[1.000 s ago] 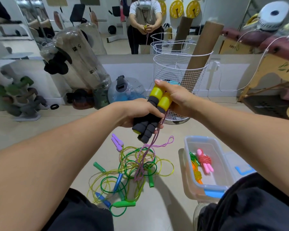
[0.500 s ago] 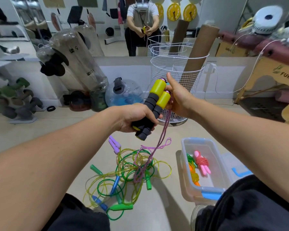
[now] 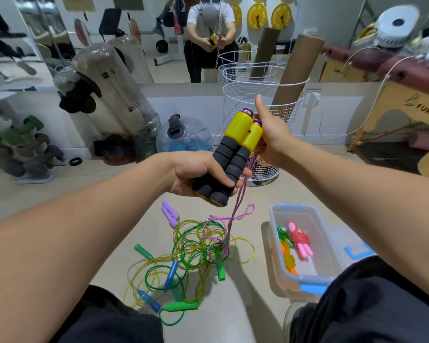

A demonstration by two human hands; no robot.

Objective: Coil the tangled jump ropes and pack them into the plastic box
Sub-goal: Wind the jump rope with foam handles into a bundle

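Two handles (image 3: 235, 154) upright (yellow ends uppermost)

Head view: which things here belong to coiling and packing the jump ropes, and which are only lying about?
Belongs to the job:
- yellow-and-black handles, held by left hand
- pink cord, at right hand
- tangled ropes on the floor
- plastic box, coiled ropes inside

Lying about:
- wire basket
- cardboard tube
- water jug
- dumbbell rack

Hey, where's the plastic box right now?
In the head view the plastic box sits on the floor at lower right, just right of the tangled ropes and beside the person's right knee, with coiled ropes already inside.
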